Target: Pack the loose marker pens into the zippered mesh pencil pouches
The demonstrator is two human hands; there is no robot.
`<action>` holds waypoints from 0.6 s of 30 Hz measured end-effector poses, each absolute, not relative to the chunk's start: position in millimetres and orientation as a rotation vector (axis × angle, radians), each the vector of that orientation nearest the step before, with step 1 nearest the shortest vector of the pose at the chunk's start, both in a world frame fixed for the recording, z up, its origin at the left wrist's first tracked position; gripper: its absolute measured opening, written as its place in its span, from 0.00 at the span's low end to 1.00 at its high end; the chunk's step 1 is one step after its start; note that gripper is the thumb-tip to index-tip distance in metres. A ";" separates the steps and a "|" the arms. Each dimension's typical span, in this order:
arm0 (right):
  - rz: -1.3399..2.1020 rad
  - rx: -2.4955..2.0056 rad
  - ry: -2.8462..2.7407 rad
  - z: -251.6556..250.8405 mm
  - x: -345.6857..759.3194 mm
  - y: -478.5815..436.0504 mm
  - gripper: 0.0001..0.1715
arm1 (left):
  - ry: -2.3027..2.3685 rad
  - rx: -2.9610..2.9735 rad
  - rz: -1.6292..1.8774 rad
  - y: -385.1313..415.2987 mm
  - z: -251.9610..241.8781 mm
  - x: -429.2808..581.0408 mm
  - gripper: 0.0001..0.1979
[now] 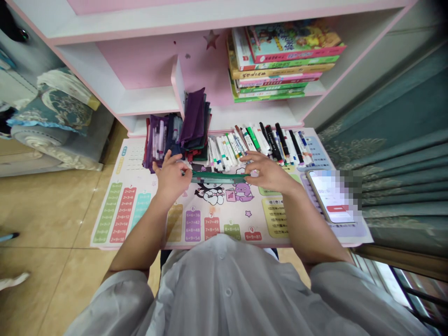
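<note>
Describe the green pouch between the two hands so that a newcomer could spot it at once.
Start at the pink desk, with its multiplication mat. Over the mat's cartoon figures, the left hand and right hand hold a flat pouch stretched between them. It is bright green; the pouches stacked behind it, beside the row of pens, are purple.

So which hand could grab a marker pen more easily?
Probably right: both hold the green pouch, but the right hand lies nearest the marker pens, the left hand by purple pouches.
</note>
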State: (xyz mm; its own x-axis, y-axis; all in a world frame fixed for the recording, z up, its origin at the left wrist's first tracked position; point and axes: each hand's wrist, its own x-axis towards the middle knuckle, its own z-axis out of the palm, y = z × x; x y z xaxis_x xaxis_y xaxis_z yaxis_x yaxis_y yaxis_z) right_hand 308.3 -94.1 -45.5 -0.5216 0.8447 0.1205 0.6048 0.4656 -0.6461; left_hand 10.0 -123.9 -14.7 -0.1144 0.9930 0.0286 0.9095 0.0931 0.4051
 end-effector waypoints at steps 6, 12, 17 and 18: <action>0.757 -1.217 -2.288 -47.8 309.1 -94.1 0.06 | 2.122 1.872 0.486 -122.6 -14.4 6.9 0.07; 0.761 -1.250 -2.288 -46.7 310.7 -93.8 0.06 | 2.167 1.866 0.477 -121.4 -8.9 4.1 0.06; 0.756 -1.265 -2.280 -46.6 311.3 -92.7 0.05 | 2.212 1.857 0.435 -120.4 -4.2 0.9 0.07; 0.760 -1.261 -2.281 -47.0 311.2 -92.5 0.05 | 2.212 1.858 0.436 -120.4 -4.0 0.6 0.07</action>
State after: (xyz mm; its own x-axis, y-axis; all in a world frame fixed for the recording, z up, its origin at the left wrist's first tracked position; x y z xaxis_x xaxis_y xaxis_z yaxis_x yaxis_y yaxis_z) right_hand 311.2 -92.5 -47.0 -0.4981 0.8614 0.0996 0.6295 0.4383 -0.6416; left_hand 0.6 -120.4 -4.0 -0.1767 0.9840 0.0227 0.9190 0.1566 0.3619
